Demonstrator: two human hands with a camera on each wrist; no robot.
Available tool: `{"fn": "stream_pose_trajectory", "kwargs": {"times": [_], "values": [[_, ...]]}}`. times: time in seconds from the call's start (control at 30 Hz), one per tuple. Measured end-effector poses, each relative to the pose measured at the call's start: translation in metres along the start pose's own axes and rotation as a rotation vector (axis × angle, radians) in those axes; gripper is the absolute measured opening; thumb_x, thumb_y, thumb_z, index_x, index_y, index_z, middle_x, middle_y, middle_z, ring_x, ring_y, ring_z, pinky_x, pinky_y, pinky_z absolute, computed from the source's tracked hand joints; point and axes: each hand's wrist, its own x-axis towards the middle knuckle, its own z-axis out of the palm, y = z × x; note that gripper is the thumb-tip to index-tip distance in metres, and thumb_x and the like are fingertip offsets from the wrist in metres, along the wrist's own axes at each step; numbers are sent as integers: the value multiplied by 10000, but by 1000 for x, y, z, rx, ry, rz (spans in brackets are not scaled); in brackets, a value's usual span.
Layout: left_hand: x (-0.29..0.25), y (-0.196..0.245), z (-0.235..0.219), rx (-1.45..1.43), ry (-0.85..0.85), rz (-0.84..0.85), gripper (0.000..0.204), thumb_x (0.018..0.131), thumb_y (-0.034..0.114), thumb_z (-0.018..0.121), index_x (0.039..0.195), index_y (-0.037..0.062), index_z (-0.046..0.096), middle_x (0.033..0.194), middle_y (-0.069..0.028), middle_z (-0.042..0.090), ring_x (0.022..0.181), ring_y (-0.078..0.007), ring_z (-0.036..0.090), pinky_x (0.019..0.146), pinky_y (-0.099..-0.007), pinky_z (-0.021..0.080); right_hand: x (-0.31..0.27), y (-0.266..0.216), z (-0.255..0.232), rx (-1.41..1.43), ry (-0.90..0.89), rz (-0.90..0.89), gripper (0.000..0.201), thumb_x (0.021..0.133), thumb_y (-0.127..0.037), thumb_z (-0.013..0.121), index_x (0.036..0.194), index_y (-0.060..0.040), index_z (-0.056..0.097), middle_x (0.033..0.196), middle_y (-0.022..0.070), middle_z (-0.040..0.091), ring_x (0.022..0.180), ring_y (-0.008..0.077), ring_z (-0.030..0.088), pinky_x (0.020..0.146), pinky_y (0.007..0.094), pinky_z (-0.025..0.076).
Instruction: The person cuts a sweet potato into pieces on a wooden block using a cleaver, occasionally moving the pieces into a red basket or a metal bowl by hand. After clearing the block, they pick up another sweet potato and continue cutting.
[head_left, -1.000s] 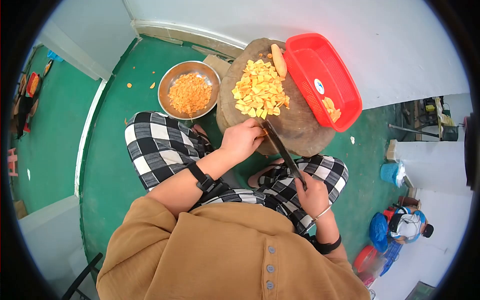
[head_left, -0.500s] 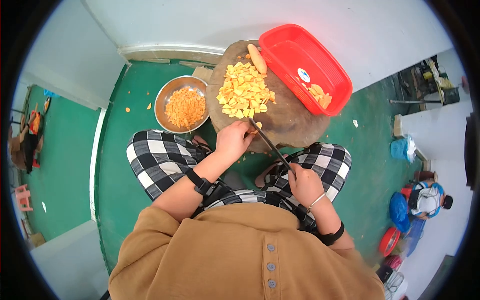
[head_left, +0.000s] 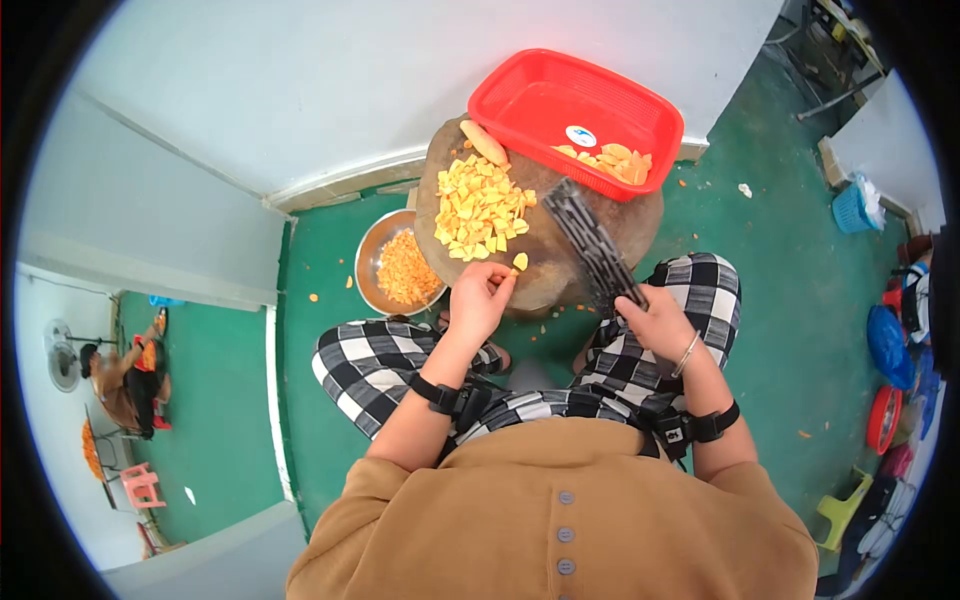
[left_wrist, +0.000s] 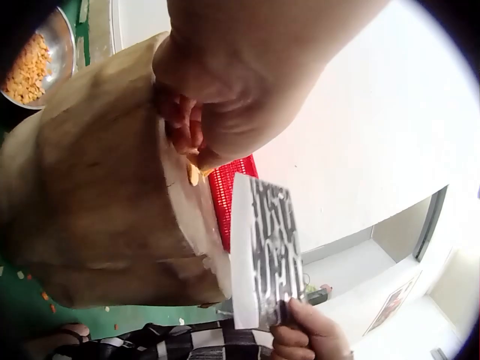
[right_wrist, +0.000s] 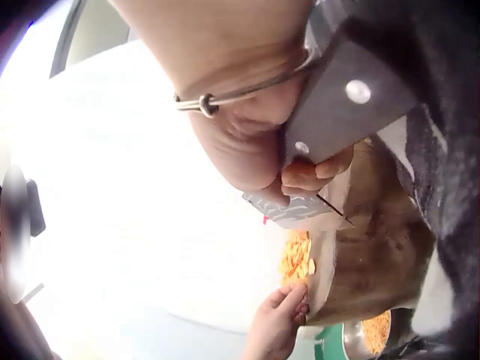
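In the head view, the left hand (head_left: 480, 300) pinches a small orange piece (head_left: 520, 262) at the near edge of the round wooden block (head_left: 540, 284). The right hand (head_left: 655, 325) grips a cleaver (head_left: 598, 248), its dark patterned blade face showing, raised right of the left hand and apart from it. A heap of cut yellow-orange pieces (head_left: 480, 212) lies on the block, with a whole peeled root (head_left: 484, 143) behind it. In the right wrist view, the fingers curl round the cleaver's riveted handle (right_wrist: 349, 101). The left wrist view shows the blade (left_wrist: 277, 244) beside the block (left_wrist: 97, 195).
A red basket (head_left: 540, 62) with orange slices (head_left: 620, 163) overlaps the block's far right side. Left of the block stands a metal bowl (head_left: 367, 265) of small orange bits. Walls stand behind, and scraps dot the green floor. Another person (head_left: 120, 390) sits at far left.
The cleaver has moved right, away from the left fingers, and turned from edge-on to show its broad face. The head view has shifted and turned. The left hand stays at the block's near edge.
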Motion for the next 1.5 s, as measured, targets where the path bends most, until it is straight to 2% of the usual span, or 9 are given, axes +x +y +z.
{"fn": "stream_pose_trajectory", "kwargs": {"times": [0.13,0.37,0.53,0.67,0.73,0.87,1.17,1.23,1.5], "values": [[12,11,9,-21,117,144,125,768,86,734,845,24,658,829,-73,627,621,-164,601,599,-280,493,5,17,-5,322,-55,133,262,924,-224,598,779,-25,507,537,0,480,362,77,428,342,251,317],[35,27,21,113,-149,-1,132,740,89,728,823,57,631,741,-68,621,592,-170,595,590,-304,491,14,32,-2,390,-131,104,263,923,-221,597,788,-10,518,541,14,501,372,90,465,355,255,350],[50,25,3,47,0,25,130,781,68,710,902,48,670,740,5,628,592,-63,542,548,-228,450,13,30,-6,420,-175,128,273,926,-214,601,771,-18,491,533,13,497,372,94,463,358,260,357],[83,34,-32,62,125,10,135,794,43,692,928,44,677,782,-51,642,603,-132,574,577,-258,476,13,31,-9,382,-224,136,268,930,-244,587,833,1,536,525,24,497,392,109,488,383,278,394],[108,28,-43,268,226,389,144,794,58,692,937,49,680,829,-95,658,651,-216,606,642,-302,506,13,31,-10,407,-236,141,267,930,-248,587,851,3,543,531,24,498,395,110,490,389,277,398],[160,76,-50,420,211,340,148,793,100,692,935,59,688,874,-125,675,745,-263,636,717,-332,520,14,30,-12,424,-259,141,261,932,-252,584,892,5,570,549,27,505,409,111,502,409,275,414],[303,85,-2,964,-392,190,304,702,146,769,987,62,705,972,-163,686,945,-316,651,806,-410,526,13,28,-14,466,-278,107,265,934,-255,584,898,7,576,596,41,542,438,114,531,438,277,439],[314,89,13,1294,-624,-41,423,643,169,833,1028,60,698,1052,-156,678,1017,-315,637,844,-409,525,13,24,-18,456,-279,120,264,935,-255,581,897,7,575,627,50,556,451,117,543,449,278,447],[330,60,22,1359,-613,-81,495,631,223,859,1070,71,689,1111,-147,667,1053,-306,630,859,-409,522,15,21,-20,387,-301,53,245,931,-237,575,885,4,580,576,52,538,440,142,553,455,295,453]]}}
